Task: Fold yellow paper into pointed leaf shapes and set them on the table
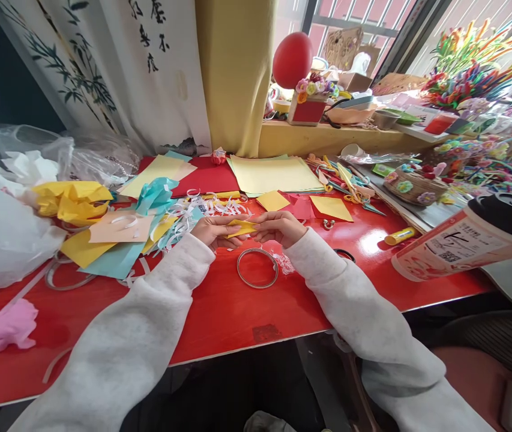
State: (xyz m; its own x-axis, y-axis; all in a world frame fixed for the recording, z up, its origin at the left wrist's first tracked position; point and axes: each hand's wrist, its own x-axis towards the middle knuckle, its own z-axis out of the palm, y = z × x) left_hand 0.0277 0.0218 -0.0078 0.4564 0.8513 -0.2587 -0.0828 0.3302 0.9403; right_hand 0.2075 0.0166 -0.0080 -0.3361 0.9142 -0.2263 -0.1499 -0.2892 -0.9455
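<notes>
Between my two hands, above the red table, is a small folded piece of yellow paper (243, 228). My left hand (216, 231) pinches its left side, and my right hand (281, 228) grips the right side with fingers closed. Just below them on the table lies a roll of tape (257, 268), seen as a thin ring. Beyond my hands are yellow paper squares (331, 207) and a pink paper piece (298, 206). White paper strips (201, 206) are heaped behind my left hand.
To the left sit a white plastic bag (8, 228), coloured paper sheets (118, 258) and crumpled pink paper (6, 327). A lidded paper cup (463, 240) and a glue stick (400, 236) are at right. Scissors (357, 195) and stacked pale yellow sheets (276, 174) lie at the back.
</notes>
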